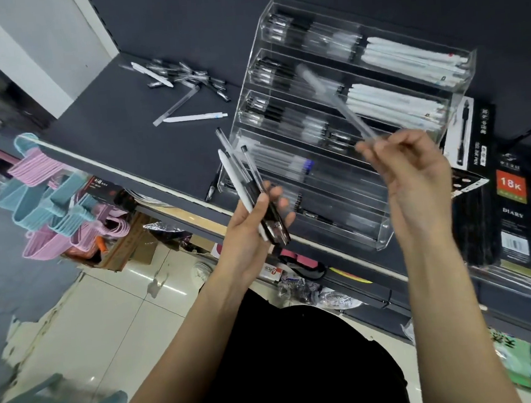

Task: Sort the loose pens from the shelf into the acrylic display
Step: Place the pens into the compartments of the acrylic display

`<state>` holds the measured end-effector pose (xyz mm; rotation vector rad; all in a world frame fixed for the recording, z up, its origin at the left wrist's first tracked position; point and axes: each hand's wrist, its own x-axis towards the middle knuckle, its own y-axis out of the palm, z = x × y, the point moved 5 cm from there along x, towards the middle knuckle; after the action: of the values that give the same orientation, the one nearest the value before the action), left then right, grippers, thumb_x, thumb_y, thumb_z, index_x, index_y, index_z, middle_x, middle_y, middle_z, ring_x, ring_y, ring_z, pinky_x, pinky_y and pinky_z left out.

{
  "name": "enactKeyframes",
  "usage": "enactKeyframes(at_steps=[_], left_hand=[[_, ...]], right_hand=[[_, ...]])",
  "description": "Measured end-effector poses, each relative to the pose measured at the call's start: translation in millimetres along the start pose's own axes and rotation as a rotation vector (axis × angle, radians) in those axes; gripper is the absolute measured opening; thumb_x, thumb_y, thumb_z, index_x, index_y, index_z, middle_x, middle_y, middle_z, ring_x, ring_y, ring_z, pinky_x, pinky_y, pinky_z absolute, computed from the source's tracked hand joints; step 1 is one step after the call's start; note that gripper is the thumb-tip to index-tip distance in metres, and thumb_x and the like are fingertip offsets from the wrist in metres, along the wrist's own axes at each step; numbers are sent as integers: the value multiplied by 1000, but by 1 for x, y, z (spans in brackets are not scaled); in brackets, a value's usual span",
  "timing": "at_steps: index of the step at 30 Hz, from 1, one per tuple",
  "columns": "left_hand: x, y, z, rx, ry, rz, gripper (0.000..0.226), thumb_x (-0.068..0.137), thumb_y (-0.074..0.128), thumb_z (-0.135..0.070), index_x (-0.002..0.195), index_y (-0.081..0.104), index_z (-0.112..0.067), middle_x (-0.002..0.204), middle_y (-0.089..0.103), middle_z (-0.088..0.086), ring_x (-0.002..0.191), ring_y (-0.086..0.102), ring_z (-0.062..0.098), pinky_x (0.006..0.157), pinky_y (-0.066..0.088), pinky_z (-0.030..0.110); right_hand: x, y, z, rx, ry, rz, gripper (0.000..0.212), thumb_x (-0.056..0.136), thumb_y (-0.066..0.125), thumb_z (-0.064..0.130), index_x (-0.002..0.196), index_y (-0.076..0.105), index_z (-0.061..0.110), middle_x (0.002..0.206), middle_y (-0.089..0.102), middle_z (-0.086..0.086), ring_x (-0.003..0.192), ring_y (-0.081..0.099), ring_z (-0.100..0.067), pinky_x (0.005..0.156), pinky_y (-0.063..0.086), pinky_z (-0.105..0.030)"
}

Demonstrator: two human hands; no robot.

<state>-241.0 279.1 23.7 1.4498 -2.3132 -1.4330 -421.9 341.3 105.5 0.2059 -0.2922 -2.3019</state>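
Note:
A tiered acrylic display (384, 233) stands on the dark shelf (124, 123), its rows holding clear, black and white pens. My left hand (256, 221) grips a bundle of pens (240, 174), one white and the others clear, in front of the display's lower left corner. My right hand (414, 170) pinches one end of a clear pen (332, 100), which slants up and left over the display's middle rows and is blurred. A pile of loose pens (184, 77) lies on the shelf at the back left, with a white pen (194, 117) lying nearer.
A black 18K diary pack (512, 207) and a pen box (465, 134) stand right of the display. Pink and blue hangers (48, 199) hang below the shelf edge at left. Boxes and packets fill the lower shelf above a tiled floor.

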Motion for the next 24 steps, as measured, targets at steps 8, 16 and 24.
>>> enactKeyframes(at_steps=[8, 16, 24], left_hand=[[7, 13, 3, -24, 63, -94, 35, 101, 38, -13, 135, 45, -4, 117, 68, 6, 102, 68, 21, 82, 58, 36], [4, 3, -2, -13, 97, -120, 32, 100, 41, -12, 130, 49, -5, 111, 71, 3, 98, 68, 18, 80, 57, 32], [-6, -14, -8, 155, 61, -77, 21, 98, 47, -12, 107, 66, -8, 94, 73, 1, 87, 68, 12, 81, 57, 34]], right_hand=[[-50, 37, -62, -469, -98, 20, 17, 84, 68, 6, 86, 66, 23, 84, 68, 8, 81, 64, -8, 75, 50, -17], [-60, 43, -74, -610, -96, 49, 7, 83, 70, 11, 85, 65, 16, 81, 67, 3, 73, 64, -11, 70, 55, -29], [-56, 54, -66, -685, 57, 341, 11, 78, 75, 13, 76, 65, 17, 66, 66, 10, 62, 62, -3, 62, 49, -14]])
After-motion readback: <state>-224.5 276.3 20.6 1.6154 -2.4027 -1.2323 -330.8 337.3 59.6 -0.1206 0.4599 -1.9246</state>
